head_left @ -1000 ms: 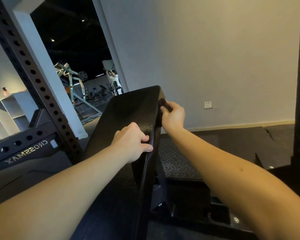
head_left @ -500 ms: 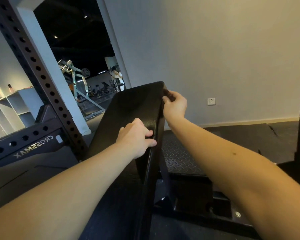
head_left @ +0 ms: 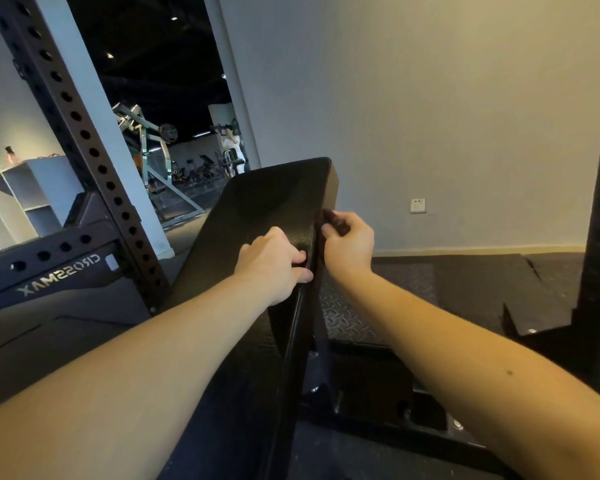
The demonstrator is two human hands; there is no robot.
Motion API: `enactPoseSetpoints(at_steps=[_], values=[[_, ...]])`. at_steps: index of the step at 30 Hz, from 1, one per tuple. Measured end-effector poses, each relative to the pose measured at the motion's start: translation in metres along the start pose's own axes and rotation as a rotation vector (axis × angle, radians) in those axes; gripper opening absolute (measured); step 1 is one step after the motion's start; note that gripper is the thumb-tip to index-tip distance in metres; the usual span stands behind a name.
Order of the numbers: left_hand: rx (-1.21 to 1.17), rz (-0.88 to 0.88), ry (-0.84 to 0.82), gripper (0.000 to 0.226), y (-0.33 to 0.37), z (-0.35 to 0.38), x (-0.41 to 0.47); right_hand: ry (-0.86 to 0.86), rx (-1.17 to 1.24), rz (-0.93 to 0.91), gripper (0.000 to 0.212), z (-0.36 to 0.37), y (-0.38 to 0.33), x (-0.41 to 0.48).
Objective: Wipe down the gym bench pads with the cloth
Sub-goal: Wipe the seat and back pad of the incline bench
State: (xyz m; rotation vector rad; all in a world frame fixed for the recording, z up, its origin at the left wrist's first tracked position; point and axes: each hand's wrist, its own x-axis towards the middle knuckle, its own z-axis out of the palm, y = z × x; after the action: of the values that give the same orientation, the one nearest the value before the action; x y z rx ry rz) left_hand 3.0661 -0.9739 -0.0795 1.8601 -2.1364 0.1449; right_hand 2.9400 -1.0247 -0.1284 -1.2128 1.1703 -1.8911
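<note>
One bench pad (head_left: pixel 257 209), inclined, long axis rose away from viewer; left hand (head_left: pixel 272 261) fingers curled over its edge, right hand (head_left: pixel 349 244) fingers pinched dark cloth (head_left: pixel 335 221).

- glossy black vinyl bench pad (head_left: pixel 257 209): plain, shiny
- small crumpled cloth (head_left: pixel 336 221): dark, near-black
- black steel rack upright (head_left: pixel 84 133): row of round holes
- dark grey metal floor plate (head_left: pixel 343 317): raised diamond tread
- square wall socket (head_left: pixel 417 205): white

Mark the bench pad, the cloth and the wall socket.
bench pad (head_left: pixel 257 209): head view, its top face.
cloth (head_left: pixel 335 222): head view, dark fold against the pad's edge.
wall socket (head_left: pixel 417 205): head view, its white plate.
</note>
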Motion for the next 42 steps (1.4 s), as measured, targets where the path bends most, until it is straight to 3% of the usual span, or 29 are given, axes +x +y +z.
enactPoseSetpoints(at_steps=[6, 16, 24, 33, 37, 42], values=[[0.001, -0.010, 0.009, 0.044, 0.003, 0.002, -0.006, 0.051, -0.007, 0.006, 0.017, 0.005, 0.007, 0.002], [0.030, -0.003, 0.014, 0.044, 0.008, -0.002, -0.013, -0.050, -0.059, -0.013, 0.017, -0.016, 0.033, -0.063], [0.075, 0.009, 0.027, 0.042, 0.009, -0.002, -0.014, 0.054, -0.046, 0.055, 0.014, 0.009, -0.003, 0.017], [0.164, 0.010, 0.056, 0.052, 0.014, -0.007, -0.036, -0.025, -0.034, 0.059, 0.020, -0.011, 0.025, -0.073], [0.066, -0.034, 0.157, 0.036, 0.002, -0.012, -0.053, -0.068, -0.047, 0.111, 0.012, -0.016, 0.019, -0.085], [-0.004, -0.099, 0.127, 0.024, -0.002, -0.017, -0.074, 0.029, -0.047, 0.116, 0.015, -0.006, -0.020, -0.035]])
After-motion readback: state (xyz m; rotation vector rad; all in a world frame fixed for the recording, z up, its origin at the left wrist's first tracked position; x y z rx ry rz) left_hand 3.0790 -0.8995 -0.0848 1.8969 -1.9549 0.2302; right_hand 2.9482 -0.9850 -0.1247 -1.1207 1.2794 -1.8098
